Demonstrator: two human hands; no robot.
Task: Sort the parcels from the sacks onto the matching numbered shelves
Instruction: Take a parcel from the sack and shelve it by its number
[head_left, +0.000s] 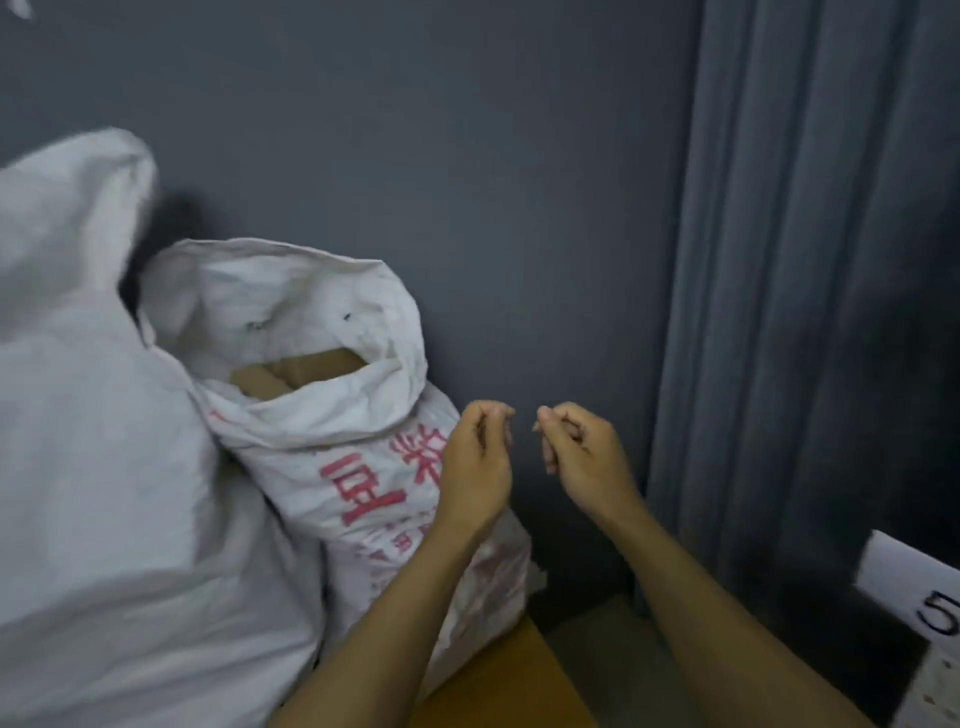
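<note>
Sorting far from finished, by the look: brown cardboard parcels (296, 376) crammed in mouth of open white woven red-printed sack (332, 441), slumped against dark grey wall beside bulkier white sack (78, 415). Left hand (475, 462) and right hand (584, 457) raised, both clenched, nothing held. White paper label numbered 5 (930, 597) lower right.

Spotted a white woven sack (322, 415) with red print, upright just behind and left of the left hand (475, 457), mouth rolled open. Caught brown cardboard parcels (296, 371) poking up inside, up-left of the fingers. Found a bigger plain white sack (93, 415) slumped further left, pressed against the first.
</note>
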